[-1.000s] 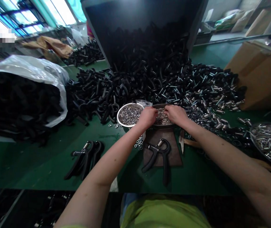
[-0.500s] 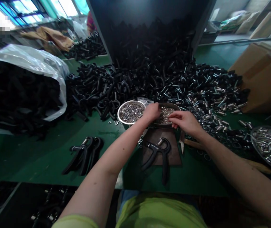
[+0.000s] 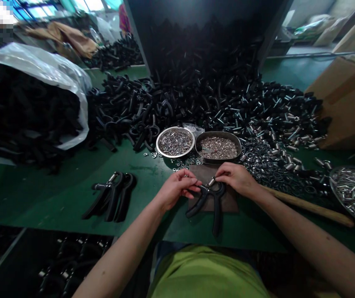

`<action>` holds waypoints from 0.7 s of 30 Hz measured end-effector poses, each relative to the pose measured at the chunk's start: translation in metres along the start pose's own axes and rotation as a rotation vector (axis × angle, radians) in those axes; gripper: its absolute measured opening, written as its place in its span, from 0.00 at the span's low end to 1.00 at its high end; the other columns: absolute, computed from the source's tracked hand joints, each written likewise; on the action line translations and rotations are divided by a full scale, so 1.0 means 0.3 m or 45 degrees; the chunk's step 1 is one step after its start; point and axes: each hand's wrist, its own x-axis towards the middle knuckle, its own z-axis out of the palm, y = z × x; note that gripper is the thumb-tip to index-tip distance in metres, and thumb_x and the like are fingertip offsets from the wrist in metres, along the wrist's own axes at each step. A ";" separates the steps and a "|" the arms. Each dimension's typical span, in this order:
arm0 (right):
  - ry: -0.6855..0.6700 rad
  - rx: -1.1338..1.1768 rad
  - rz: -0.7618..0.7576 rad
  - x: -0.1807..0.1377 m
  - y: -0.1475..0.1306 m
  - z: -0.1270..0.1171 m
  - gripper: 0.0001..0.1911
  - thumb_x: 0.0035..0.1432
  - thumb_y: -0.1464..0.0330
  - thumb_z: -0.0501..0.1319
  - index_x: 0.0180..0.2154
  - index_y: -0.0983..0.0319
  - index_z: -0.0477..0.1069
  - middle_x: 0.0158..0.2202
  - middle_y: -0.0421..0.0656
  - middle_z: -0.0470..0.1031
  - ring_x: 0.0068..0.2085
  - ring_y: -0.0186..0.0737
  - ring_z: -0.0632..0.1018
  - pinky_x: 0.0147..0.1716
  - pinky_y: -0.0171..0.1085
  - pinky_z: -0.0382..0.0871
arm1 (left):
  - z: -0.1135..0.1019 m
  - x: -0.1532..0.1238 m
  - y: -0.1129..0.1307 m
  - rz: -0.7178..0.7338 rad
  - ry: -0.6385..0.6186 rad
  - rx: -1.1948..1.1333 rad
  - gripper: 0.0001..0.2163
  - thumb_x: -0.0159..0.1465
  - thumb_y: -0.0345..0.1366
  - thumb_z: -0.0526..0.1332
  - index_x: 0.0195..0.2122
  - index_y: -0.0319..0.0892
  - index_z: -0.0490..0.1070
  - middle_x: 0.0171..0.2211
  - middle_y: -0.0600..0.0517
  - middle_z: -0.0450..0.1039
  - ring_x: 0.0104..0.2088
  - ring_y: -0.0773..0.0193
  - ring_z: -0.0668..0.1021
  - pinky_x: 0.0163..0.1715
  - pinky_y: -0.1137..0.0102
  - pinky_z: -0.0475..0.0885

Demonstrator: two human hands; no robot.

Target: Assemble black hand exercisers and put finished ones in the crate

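Note:
A black hand gripper (image 3: 210, 205) with a spring lies on a brown mat (image 3: 230, 203) near the table's front edge. My left hand (image 3: 177, 188) is closed on its left arm near the top. My right hand (image 3: 235, 179) pinches at the spring end of the same hand gripper; any small part in its fingers is hidden. Just beyond stand a round steel dish (image 3: 175, 142) of small metal parts and an oval tray (image 3: 218, 147) of tiny fasteners.
A big heap of black handles (image 3: 202, 91) and springs (image 3: 276, 145) fills the back. Finished hand grippers (image 3: 112, 196) lie left. A plastic bag of black parts (image 3: 25, 107) sits far left, a cardboard box (image 3: 348, 99) and a pan of metal pins (image 3: 354, 190) right. A wooden stick (image 3: 307, 205) lies right.
Both hands have drawn back from the oval tray toward me and closed on the hand gripper on the mat. The view has tilted slightly.

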 end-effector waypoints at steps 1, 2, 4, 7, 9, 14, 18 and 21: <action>-0.006 -0.020 0.003 0.002 -0.002 0.001 0.04 0.52 0.69 0.61 0.28 0.61 0.74 0.31 0.41 0.74 0.34 0.36 0.74 0.35 0.35 0.65 | -0.004 -0.021 -0.025 -0.014 0.006 -0.025 0.13 0.53 0.38 0.66 0.34 0.41 0.64 0.34 0.48 0.77 0.30 0.64 0.79 0.21 0.77 0.72; -0.009 -0.041 0.007 0.004 -0.005 0.001 0.04 0.52 0.69 0.61 0.28 0.61 0.74 0.31 0.41 0.74 0.33 0.36 0.74 0.35 0.35 0.65 | -0.006 -0.037 -0.047 -0.022 0.012 -0.042 0.13 0.53 0.38 0.66 0.34 0.40 0.65 0.35 0.48 0.77 0.30 0.64 0.79 0.21 0.76 0.72; -0.020 -0.087 0.017 0.010 -0.013 0.000 0.04 0.52 0.69 0.61 0.28 0.62 0.74 0.31 0.41 0.74 0.33 0.36 0.74 0.34 0.34 0.65 | -0.003 -0.059 -0.081 -0.020 0.025 -0.055 0.13 0.53 0.39 0.67 0.34 0.39 0.65 0.35 0.47 0.77 0.31 0.65 0.79 0.23 0.76 0.72; -0.068 -0.162 0.068 0.025 -0.032 -0.007 0.03 0.51 0.70 0.62 0.27 0.62 0.74 0.29 0.41 0.74 0.31 0.35 0.74 0.32 0.33 0.64 | 0.008 -0.069 -0.104 0.020 0.052 0.003 0.13 0.54 0.40 0.66 0.33 0.39 0.66 0.32 0.48 0.77 0.30 0.66 0.78 0.25 0.75 0.71; -0.127 -0.225 0.134 0.040 -0.046 -0.013 0.03 0.50 0.69 0.62 0.27 0.62 0.74 0.27 0.40 0.74 0.28 0.34 0.73 0.29 0.33 0.63 | 0.018 -0.066 -0.104 0.083 0.058 0.128 0.11 0.55 0.40 0.64 0.32 0.39 0.67 0.30 0.50 0.76 0.28 0.67 0.76 0.25 0.75 0.69; -0.221 -0.329 0.197 0.074 -0.066 -0.018 0.01 0.47 0.70 0.64 0.25 0.61 0.73 0.23 0.38 0.73 0.27 0.35 0.73 0.27 0.33 0.60 | 0.059 -0.039 -0.071 0.513 0.140 0.827 0.03 0.57 0.34 0.63 0.29 0.41 0.72 0.30 0.53 0.71 0.33 0.65 0.72 0.35 0.69 0.67; -0.238 -0.335 0.161 0.075 -0.067 -0.014 0.01 0.46 0.72 0.64 0.26 0.61 0.72 0.25 0.38 0.73 0.28 0.35 0.72 0.28 0.32 0.59 | 0.103 -0.010 -0.052 0.710 0.150 1.209 0.01 0.56 0.33 0.65 0.28 0.44 0.74 0.36 0.52 0.71 0.43 0.60 0.70 0.46 0.64 0.62; -0.242 -0.309 0.127 0.062 -0.064 -0.012 0.02 0.49 0.72 0.63 0.29 0.61 0.72 0.26 0.38 0.72 0.29 0.34 0.72 0.29 0.32 0.59 | 0.123 0.009 -0.054 0.676 0.133 1.352 0.01 0.55 0.33 0.66 0.29 0.45 0.74 0.37 0.52 0.70 0.44 0.59 0.69 0.45 0.64 0.62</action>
